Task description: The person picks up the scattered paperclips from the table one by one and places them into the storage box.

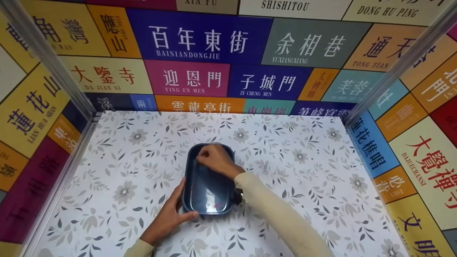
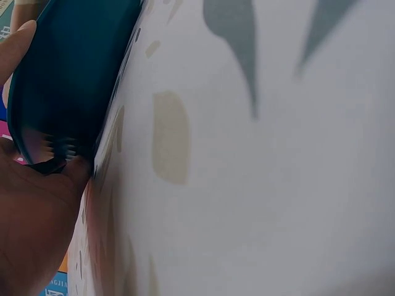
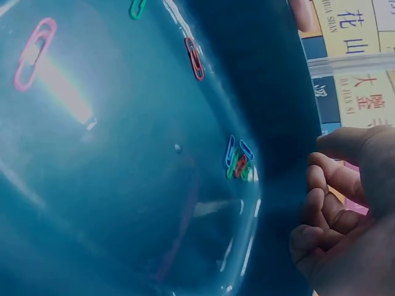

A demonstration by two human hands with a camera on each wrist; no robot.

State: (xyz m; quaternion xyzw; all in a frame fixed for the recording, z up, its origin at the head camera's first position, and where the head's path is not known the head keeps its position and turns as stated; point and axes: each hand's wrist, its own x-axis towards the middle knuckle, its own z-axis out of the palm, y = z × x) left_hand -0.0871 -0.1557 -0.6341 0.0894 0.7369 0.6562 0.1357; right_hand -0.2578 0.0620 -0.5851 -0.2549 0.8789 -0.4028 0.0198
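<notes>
A deep blue plastic box (image 1: 200,191) with rounded corners lies lengthwise before me on the table. My left hand (image 1: 169,217) grips its near left corner, the thumb at the near side and the fingers along the left wall. Over the far left part of the box is my right hand (image 1: 216,159), fingers curled, thumb close to the index finger; nothing shows between them. Inside, the right wrist view has a pink paper clip (image 3: 36,55), a green paper clip (image 3: 138,7), a red paper clip (image 3: 194,59) and a small cluster of coloured paper clips (image 3: 237,160) near a corner.
White tablecloth (image 1: 285,182) with grey flowers and leaves surrounds the box. Coloured panels (image 1: 200,39) with large characters stand at the back and on both sides. A small black object (image 1: 238,196) sits by my right sleeve, beside the box's right wall.
</notes>
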